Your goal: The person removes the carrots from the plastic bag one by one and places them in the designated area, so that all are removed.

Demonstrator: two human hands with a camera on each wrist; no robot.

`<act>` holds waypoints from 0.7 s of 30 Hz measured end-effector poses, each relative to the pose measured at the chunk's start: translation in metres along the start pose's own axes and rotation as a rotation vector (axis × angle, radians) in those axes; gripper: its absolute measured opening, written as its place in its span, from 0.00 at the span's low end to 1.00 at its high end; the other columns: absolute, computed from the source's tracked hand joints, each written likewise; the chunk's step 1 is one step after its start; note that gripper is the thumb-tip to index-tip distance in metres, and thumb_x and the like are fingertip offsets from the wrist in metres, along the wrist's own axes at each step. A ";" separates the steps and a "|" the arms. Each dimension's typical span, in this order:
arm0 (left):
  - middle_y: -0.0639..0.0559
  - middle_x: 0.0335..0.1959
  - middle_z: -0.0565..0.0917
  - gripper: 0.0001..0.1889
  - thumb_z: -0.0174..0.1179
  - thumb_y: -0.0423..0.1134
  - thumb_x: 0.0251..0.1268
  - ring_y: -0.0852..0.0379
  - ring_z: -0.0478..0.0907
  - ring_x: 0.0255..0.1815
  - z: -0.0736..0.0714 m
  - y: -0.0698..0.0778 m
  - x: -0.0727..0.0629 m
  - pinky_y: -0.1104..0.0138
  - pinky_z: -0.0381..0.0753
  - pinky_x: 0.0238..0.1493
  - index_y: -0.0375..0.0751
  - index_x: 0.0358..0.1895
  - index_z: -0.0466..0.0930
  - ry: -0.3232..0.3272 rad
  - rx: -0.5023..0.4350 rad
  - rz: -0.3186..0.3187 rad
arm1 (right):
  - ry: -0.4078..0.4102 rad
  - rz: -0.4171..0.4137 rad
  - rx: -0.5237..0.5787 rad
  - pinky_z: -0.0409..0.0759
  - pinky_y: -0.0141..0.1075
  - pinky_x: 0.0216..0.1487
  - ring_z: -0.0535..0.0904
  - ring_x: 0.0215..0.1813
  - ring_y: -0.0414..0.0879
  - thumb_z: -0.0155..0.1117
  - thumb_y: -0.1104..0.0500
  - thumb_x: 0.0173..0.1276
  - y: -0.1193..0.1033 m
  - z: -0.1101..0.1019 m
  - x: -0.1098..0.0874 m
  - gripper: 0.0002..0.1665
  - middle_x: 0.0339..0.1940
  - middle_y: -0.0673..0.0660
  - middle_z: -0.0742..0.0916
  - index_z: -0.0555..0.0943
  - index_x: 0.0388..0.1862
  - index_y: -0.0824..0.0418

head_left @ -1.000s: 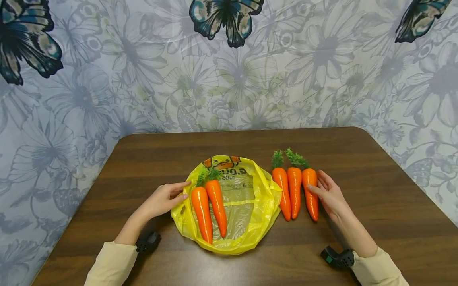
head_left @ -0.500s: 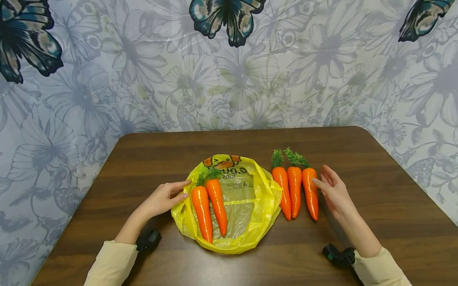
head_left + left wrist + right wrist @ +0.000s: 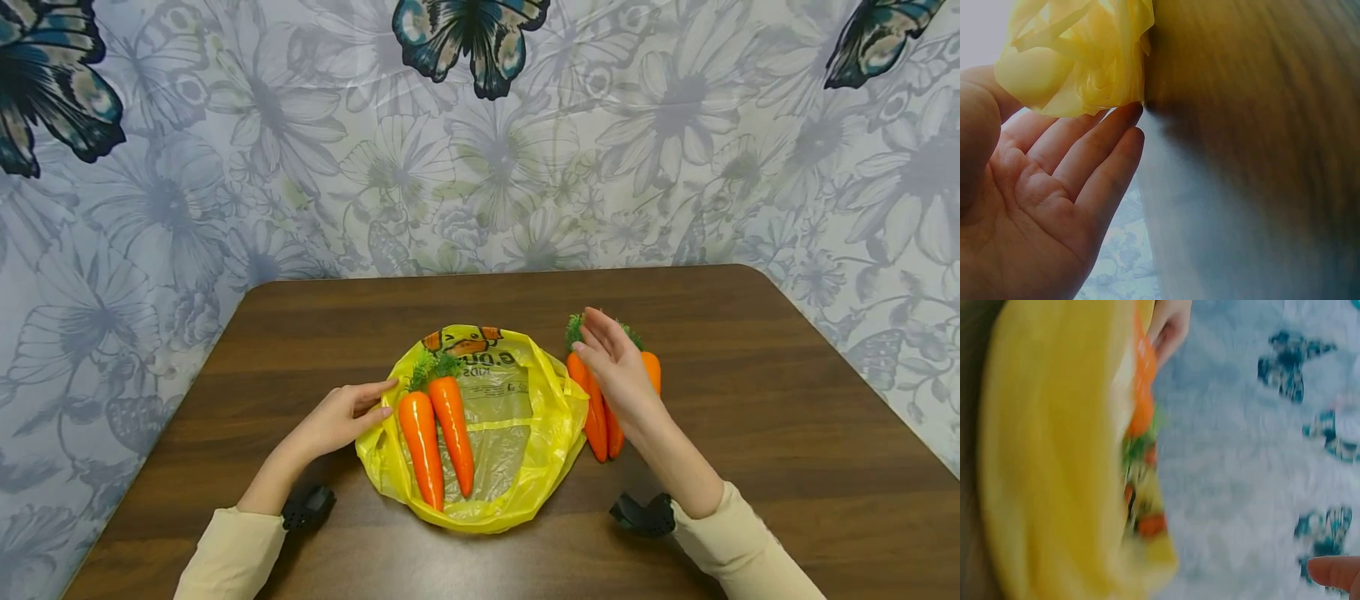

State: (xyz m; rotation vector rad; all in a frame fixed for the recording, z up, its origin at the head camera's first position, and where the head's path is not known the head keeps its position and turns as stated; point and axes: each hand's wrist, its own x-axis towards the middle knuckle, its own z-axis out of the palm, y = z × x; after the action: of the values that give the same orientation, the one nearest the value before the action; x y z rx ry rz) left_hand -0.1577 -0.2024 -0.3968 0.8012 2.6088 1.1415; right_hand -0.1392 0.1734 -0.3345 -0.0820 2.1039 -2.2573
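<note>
A yellow plastic bag (image 3: 551, 475) lies spread wide on the table, its mouth facing up. In its left half lie two glossy carrots, the left carrot (image 3: 422, 450) and the right carrot (image 3: 453, 437), with green tops. My left hand (image 3: 337, 423) touches the bag's left rim with fairly straight fingers; the left wrist view shows the bag (image 3: 1085, 72) between thumb and fingers. My right hand (image 3: 622, 375) hovers with extended fingers over three more carrots (image 3: 596, 425) right of the bag, partly hiding them. It holds nothing. The right wrist view is blurred.
The brown wooden table (image 3: 750, 400) has its far edge against a wall (image 3: 480, 208) with flower and butterfly patterns. A black wrist camera (image 3: 307, 507) sits on the left wrist and another wrist camera (image 3: 643, 515) on the right.
My right hand has moved left, from beside the rightmost carrot to above the group of three. My left hand, the bag and the carrots keep their places.
</note>
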 end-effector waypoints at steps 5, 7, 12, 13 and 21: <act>0.33 0.60 0.71 0.23 0.56 0.34 0.68 0.41 0.71 0.57 0.001 0.001 -0.002 0.54 0.73 0.52 0.25 0.62 0.68 0.006 -0.007 -0.003 | -0.059 -0.021 0.011 0.60 0.39 0.65 0.56 0.71 0.45 0.54 0.65 0.71 0.003 0.040 0.006 0.35 0.72 0.56 0.60 0.54 0.73 0.61; 0.33 0.60 0.71 0.23 0.56 0.35 0.68 0.41 0.71 0.57 0.002 0.002 -0.002 0.54 0.73 0.52 0.25 0.62 0.68 0.008 -0.016 -0.006 | -0.086 -0.024 0.012 0.61 0.41 0.65 0.56 0.71 0.47 0.55 0.65 0.70 0.007 0.053 0.006 0.35 0.72 0.57 0.60 0.55 0.73 0.61; 0.34 0.61 0.70 0.24 0.55 0.37 0.68 0.41 0.71 0.58 0.004 0.004 -0.003 0.55 0.73 0.53 0.27 0.63 0.68 0.009 -0.026 -0.017 | -0.146 0.014 -0.005 0.62 0.46 0.64 0.55 0.71 0.52 0.56 0.64 0.70 0.026 0.076 0.002 0.34 0.72 0.60 0.60 0.56 0.72 0.61; 0.34 0.61 0.71 0.24 0.55 0.37 0.68 0.41 0.71 0.58 0.004 0.004 -0.004 0.55 0.73 0.53 0.27 0.63 0.68 0.011 -0.025 -0.019 | -0.157 0.022 -0.003 0.62 0.47 0.64 0.55 0.71 0.52 0.56 0.65 0.70 0.030 0.079 0.002 0.34 0.72 0.61 0.60 0.56 0.72 0.61; 0.33 0.60 0.71 0.24 0.56 0.37 0.68 0.41 0.72 0.57 0.005 0.003 -0.005 0.55 0.74 0.51 0.26 0.62 0.68 0.016 -0.014 -0.021 | -0.222 0.039 -0.039 0.55 0.47 0.67 0.54 0.71 0.56 0.56 0.66 0.69 0.051 0.103 0.005 0.34 0.71 0.66 0.60 0.57 0.71 0.66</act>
State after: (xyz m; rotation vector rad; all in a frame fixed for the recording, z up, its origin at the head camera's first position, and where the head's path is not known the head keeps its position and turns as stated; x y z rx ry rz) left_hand -0.1506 -0.2006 -0.3984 0.7630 2.6126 1.1641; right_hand -0.1364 0.0669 -0.3782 -0.2779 2.0164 -2.0775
